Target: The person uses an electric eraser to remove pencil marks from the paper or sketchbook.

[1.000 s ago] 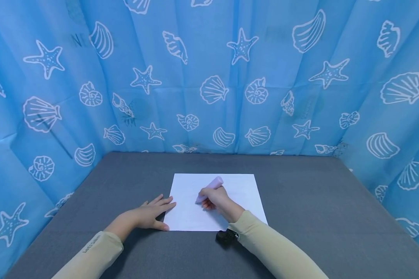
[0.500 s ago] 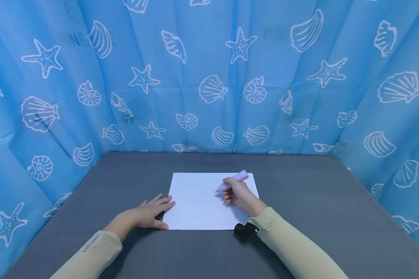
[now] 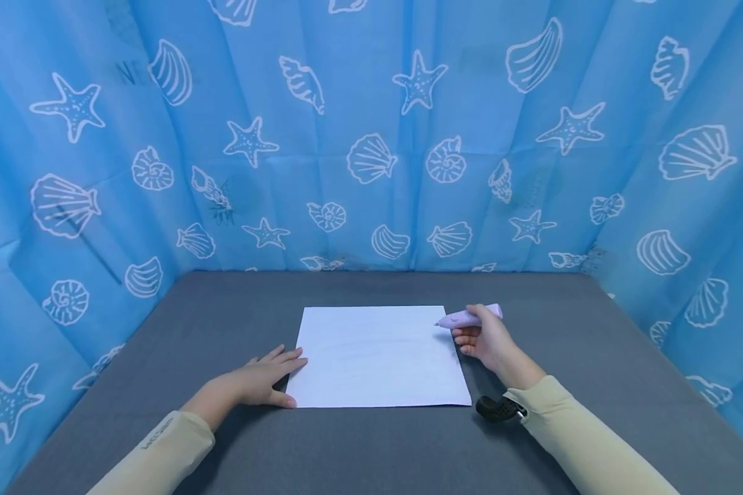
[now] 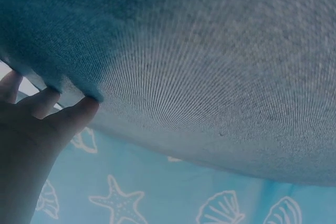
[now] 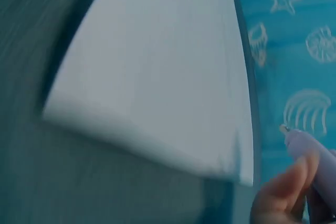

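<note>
Item: one white sheet of paper (image 3: 378,356), lying flat at the centre of a grey desk (image 3: 594,357), long edges running 9 to 3 o'clock; no marks can be made out on it. Left hand (image 3: 261,382): laid flat at the sheet's 8 o'clock corner, fingers (image 3: 287,357) straight and spread, tips touching the paper's left edge, holding nothing. Right hand (image 3: 492,340): fingers curled round a lilac pen (image 3: 468,317), just off the sheet's 2 o'clock corner; the pen lies nearly level, tip pointing toward 9 o'clock, over the paper's right edge and seemingly lifted clear of it. A black wrist-mounted device (image 3: 498,408) sits at the right cuff. Surround: blue curtain (image 3: 371,137) printed with white shells and starfish on three sides. Risk, judged: the sheet is pinned at one corner only, so a sideways drag of pen or sleeve could pivot or crease it; the low, shallow pen grip may slip.
</note>
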Demonstrator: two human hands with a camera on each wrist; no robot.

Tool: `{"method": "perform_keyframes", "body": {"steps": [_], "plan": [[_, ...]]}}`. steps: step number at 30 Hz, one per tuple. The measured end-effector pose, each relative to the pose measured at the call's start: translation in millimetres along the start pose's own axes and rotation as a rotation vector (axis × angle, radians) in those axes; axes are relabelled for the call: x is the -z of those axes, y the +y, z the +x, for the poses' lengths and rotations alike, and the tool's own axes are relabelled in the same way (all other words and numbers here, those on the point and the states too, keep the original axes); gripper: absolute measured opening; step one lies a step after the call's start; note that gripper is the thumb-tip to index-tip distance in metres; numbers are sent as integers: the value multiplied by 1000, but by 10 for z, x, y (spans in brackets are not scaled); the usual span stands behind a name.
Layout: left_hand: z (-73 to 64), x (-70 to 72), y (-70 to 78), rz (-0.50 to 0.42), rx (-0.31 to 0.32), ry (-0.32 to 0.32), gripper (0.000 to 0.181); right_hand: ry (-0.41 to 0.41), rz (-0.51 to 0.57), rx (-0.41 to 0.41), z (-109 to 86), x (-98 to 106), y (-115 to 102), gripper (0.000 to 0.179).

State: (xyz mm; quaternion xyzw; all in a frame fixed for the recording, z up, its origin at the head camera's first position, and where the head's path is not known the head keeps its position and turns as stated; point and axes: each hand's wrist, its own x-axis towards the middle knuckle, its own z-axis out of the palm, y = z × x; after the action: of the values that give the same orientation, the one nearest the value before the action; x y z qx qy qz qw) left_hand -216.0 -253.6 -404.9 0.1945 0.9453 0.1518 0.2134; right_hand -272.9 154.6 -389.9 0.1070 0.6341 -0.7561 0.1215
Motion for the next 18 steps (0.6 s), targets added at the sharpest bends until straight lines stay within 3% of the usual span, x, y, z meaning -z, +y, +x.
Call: {"method": "perform_keyframes", "body": {"steps": [6, 14, 18], "plan": [[-16, -28, 1, -4, 0, 24, 82, 103, -11, 25, -121, 370, -11, 26], [11, -75, -3, -14, 30, 57, 82, 75, -60, -13, -233, 663, 27, 36], [5, -90, -4, -18, 26, 69, 83, 99, -197, -19, -282, 716, 55, 35]]}}
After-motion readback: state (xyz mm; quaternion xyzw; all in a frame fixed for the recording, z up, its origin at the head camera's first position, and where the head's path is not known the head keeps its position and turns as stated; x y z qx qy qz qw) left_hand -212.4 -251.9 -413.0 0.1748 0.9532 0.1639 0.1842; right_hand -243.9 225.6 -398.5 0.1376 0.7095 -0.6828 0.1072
